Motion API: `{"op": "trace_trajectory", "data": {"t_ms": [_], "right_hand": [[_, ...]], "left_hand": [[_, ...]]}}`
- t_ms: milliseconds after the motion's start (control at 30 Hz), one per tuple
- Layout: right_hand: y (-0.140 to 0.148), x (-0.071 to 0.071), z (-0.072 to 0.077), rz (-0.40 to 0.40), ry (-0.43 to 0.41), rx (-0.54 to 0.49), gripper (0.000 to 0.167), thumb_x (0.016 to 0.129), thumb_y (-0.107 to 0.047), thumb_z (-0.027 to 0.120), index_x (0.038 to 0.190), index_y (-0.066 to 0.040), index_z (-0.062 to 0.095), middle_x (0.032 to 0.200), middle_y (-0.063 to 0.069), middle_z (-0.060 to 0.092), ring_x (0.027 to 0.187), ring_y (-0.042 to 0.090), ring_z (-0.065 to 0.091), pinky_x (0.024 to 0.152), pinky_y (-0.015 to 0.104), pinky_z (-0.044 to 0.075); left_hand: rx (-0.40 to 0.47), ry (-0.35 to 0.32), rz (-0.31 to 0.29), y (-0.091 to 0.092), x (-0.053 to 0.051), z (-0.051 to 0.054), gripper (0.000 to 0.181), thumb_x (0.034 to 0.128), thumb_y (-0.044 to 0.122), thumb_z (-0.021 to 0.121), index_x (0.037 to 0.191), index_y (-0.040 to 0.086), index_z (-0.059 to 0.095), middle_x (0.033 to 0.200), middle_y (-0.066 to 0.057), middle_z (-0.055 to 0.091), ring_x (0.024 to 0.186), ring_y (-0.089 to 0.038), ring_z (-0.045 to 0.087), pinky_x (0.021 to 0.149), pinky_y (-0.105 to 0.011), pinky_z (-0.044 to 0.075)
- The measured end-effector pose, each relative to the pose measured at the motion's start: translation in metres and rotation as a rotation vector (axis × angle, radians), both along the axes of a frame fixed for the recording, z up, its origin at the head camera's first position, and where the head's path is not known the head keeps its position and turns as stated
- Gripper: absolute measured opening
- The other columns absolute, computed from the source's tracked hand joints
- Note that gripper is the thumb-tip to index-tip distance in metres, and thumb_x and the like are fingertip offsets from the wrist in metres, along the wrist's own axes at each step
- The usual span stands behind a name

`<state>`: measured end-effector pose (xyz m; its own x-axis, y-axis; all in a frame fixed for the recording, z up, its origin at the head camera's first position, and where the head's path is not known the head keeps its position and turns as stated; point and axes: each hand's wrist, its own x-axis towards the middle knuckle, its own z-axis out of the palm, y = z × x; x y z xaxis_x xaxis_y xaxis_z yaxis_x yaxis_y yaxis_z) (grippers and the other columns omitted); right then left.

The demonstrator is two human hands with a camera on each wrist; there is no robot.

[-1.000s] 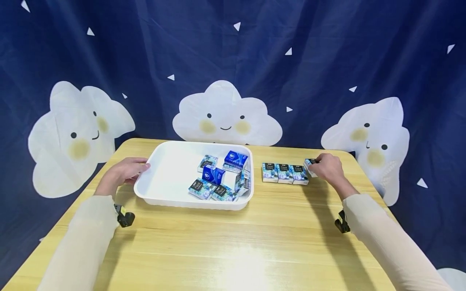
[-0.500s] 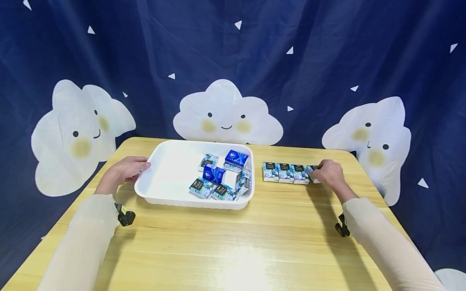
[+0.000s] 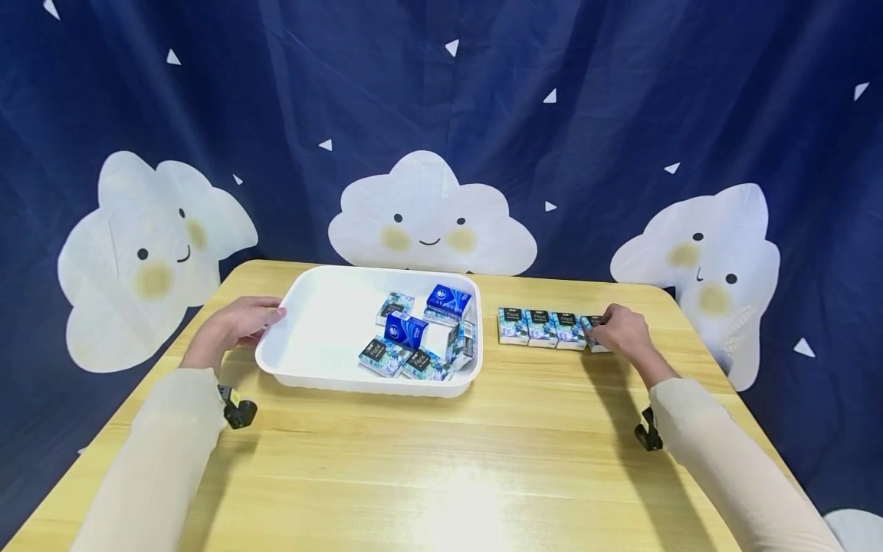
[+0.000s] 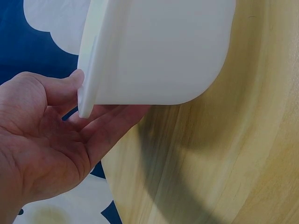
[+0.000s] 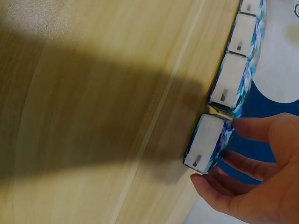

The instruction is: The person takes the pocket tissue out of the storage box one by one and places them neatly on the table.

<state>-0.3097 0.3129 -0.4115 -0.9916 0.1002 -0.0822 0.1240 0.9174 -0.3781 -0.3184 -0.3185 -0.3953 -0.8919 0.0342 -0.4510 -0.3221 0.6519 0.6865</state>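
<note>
My left hand is pinching the smooth, round-cornered white tray by its rim. My right hand is pinching a boxy, blue-patterned packet between thumb and fingers, just beside three matching packets on the wood-grained table.

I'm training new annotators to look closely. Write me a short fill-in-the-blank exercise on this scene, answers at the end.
1. The hand gripping the white tray is the person's ____ one.
2. Counting the packet in the right hand, the row on the table has ____ packets.
3. In the head view, that row lies to the ____ of the tray.
4. Behind the table, white clouds show on a dark ____ curtain.

Missing words: left; four; right; blue.
</note>
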Motion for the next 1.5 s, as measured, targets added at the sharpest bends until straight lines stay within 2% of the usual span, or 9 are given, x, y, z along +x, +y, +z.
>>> {"op": "trace_trajectory", "data": {"t_ms": [133, 300, 667, 1033, 1500], "right_hand": [[0.001, 0.002, 0.003, 0.0, 0.004, 0.008, 0.034, 0.087, -0.015, 0.054, 0.111, 0.009, 0.062, 0.112, 0.029, 0.066, 0.097, 0.044, 0.059, 0.079, 0.05, 0.05], [0.002, 0.003, 0.001, 0.0, 0.003, 0.003, 0.039, 0.084, -0.009, 0.052, 0.116, 0.011, 0.061, 0.118, 0.031, 0.064, 0.097, 0.044, 0.059, 0.077, 0.049, 0.05], [0.003, 0.002, -0.007, -0.014, 0.042, -0.019, 0.042, 0.086, -0.015, 0.055, 0.119, 0.011, 0.061, 0.121, 0.032, 0.064, 0.11, 0.052, 0.056, 0.088, 0.057, 0.049], [0.0, 0.003, -0.006, -0.01, 0.038, -0.035, 0.043, 0.089, -0.017, 0.056, 0.122, 0.011, 0.059, 0.12, 0.032, 0.063, 0.106, 0.05, 0.057, 0.084, 0.054, 0.05], [-0.002, 0.005, -0.004, -0.019, 0.018, -0.053, 0.043, 0.092, -0.018, 0.059, 0.123, 0.012, 0.058, 0.12, 0.033, 0.062, 0.105, 0.049, 0.057, 0.081, 0.053, 0.051]], "left_hand": [[-0.005, -0.005, 0.007, 0.0, -0.001, -0.001, 0.06, 0.1101, 0.031, 0.042, 0.16, 0.002, 0.025, 0.143, -0.025, 0.049, 0.106, -0.026, 0.059, 0.081, -0.032, 0.051], [-0.012, -0.003, 0.005, 0.0, -0.002, -0.001, 0.06, 0.1102, 0.031, 0.041, 0.16, 0.002, 0.024, 0.144, -0.026, 0.047, 0.109, -0.027, 0.058, 0.082, -0.033, 0.05], [-0.01, -0.007, 0.004, 0.001, 0.0, -0.001, 0.061, 0.1101, 0.032, 0.041, 0.161, 0.003, 0.022, 0.15, -0.026, 0.043, 0.117, -0.031, 0.055, 0.083, -0.032, 0.05], [0.014, 0.013, -0.013, -0.001, 0.002, 0.0, 0.061, 0.1101, 0.03, 0.041, 0.16, 0.001, 0.022, 0.151, -0.029, 0.038, 0.117, -0.031, 0.055, 0.083, -0.031, 0.052], [0.017, 0.0, -0.007, 0.0, 0.003, -0.001, 0.062, 0.1103, 0.032, 0.041, 0.16, 0.001, 0.021, 0.154, -0.029, 0.035, 0.123, -0.035, 0.051, 0.087, -0.033, 0.051]]}}
